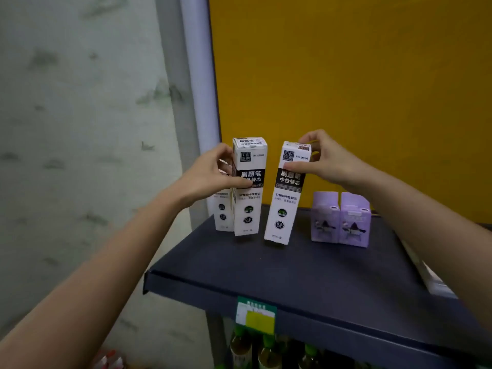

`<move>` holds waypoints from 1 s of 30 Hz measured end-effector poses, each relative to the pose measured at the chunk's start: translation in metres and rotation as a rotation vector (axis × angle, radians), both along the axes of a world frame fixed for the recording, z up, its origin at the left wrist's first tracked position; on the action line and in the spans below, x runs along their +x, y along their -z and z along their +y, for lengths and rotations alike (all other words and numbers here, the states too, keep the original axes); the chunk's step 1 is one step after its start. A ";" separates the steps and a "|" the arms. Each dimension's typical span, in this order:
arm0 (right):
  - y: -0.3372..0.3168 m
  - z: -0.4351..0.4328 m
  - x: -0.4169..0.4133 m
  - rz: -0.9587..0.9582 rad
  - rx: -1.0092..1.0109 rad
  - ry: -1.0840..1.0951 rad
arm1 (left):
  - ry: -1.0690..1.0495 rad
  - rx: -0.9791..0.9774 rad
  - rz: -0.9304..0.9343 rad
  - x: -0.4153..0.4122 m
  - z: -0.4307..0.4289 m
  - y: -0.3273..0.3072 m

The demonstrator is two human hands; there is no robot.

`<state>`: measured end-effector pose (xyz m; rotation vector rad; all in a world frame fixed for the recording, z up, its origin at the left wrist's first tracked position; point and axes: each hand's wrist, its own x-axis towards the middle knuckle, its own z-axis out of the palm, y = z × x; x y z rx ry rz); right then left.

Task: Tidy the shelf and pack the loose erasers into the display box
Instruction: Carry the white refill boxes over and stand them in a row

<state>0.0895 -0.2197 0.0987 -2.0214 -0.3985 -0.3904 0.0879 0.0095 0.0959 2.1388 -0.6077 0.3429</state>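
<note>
Hands at the rear left corner of a dark shelf [306,267], each gripping one tall white refill box. The left hand [210,174] holds the left white box [249,203] at mid-height, thumb across its printed front and fingers curled round its left side. This box stands upright. A third white box [222,211] stands just behind and to its left, partly hidden by the hand. The right hand [327,161] pinches the top end of the right white box [286,206], thumb on the front and fingers over the upper edge. This box tilts, its top leaning to the right, and whether its base touches the shelf cannot be told. The two held boxes are near each other but apart. Two purple boxes [325,217] stand side by side, touching, just right of the tilted box and below the right wrist, toward the rear edge. A green and yellow price tag [255,315] hangs on the front edge, with bottles [241,344] below. A yellow panel [346,75] backs the shelf.
</note>
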 end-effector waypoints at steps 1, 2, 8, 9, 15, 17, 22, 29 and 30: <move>0.001 0.001 0.003 -0.005 -0.017 0.019 | 0.029 0.006 0.001 0.007 0.001 -0.001; 0.001 0.001 0.005 -0.004 -0.037 0.036 | 0.055 0.011 -0.002 0.014 0.001 -0.003; -0.002 0.005 0.016 0.020 -0.188 0.091 | 0.107 0.073 -0.027 0.050 -0.003 -0.005; -0.003 0.005 0.018 0.025 -0.197 0.096 | 0.108 0.077 -0.029 0.055 -0.004 -0.004; -0.002 0.008 0.031 0.045 -0.202 0.110 | 0.078 0.191 -0.060 0.076 -0.005 0.005; -0.001 0.010 0.036 0.046 -0.211 0.109 | 0.014 0.337 -0.165 0.080 -0.006 0.007; 0.001 0.013 0.046 0.055 -0.232 0.093 | -0.089 0.560 -0.311 0.088 -0.002 0.006; 0.001 0.019 0.055 0.061 -0.252 0.069 | -0.026 0.655 -0.346 0.090 0.002 -0.015; 0.001 0.019 0.056 0.066 -0.254 0.068 | -0.018 0.683 -0.328 0.092 0.004 -0.019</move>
